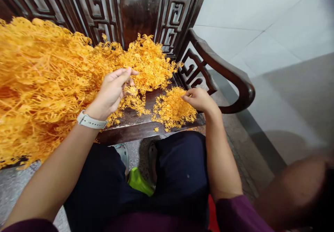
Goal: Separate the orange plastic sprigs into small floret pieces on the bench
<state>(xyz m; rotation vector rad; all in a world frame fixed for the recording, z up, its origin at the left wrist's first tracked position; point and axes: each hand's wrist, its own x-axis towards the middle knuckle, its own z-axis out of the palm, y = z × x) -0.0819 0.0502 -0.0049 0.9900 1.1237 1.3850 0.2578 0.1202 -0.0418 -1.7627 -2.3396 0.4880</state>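
Head view, single frame.

Main lot: a large heap of orange-yellow branching sprays [49, 82], fine and dried-looking, on the seat of a dark carved wooden chair [125, 129], banked against its fretwork backrest [97, 9].

Left hand [111, 93], wearing a white-strapped watch [92, 119], sits at the heap's right edge. Its fingers [120, 76] curl closed, gripping a small sprig [130, 90] against the thumb.

Right hand [199, 100] sits just above a separate pile of loose clippings [172, 108] on the bare wood of the seat. Its fingers [189, 97] are pinched closed, touching the pile's upper edge; whether they hold a piece cannot be told.

Around: a curved wooden armrest [229, 72] just beside the right hand; pale floor tiles [261, 40]; dark trousers [180, 166] and maroon sleeves [238, 214] on the person; a green slipper [139, 181] below the seat; a red item [212, 214] at the knee; a blurred dark shape [292, 193] at lower right, unidentifiable.
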